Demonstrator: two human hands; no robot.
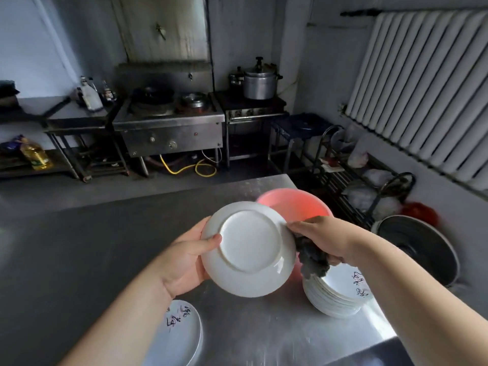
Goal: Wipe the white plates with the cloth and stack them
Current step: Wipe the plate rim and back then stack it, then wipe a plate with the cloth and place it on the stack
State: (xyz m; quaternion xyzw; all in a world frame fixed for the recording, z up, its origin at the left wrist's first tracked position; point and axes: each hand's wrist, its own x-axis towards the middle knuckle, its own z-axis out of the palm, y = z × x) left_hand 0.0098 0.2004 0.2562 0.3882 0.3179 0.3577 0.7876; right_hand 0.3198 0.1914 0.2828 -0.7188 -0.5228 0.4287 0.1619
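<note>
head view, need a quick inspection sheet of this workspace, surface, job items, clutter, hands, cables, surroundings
surface: steel table, bare on its left part.
job's things: white plate held underside up; dark cloth at its right rim; tall plate stack at right; small plate pile near the front edge.
clutter: pink basin behind the held plate.
grippers: left hand grips the plate's left rim; right hand clutches the cloth.
cables: yellow hose coiled on the floor under the stove.
surroundings: stove, pressure cooker, radiator, metal tub off the table's right.
</note>
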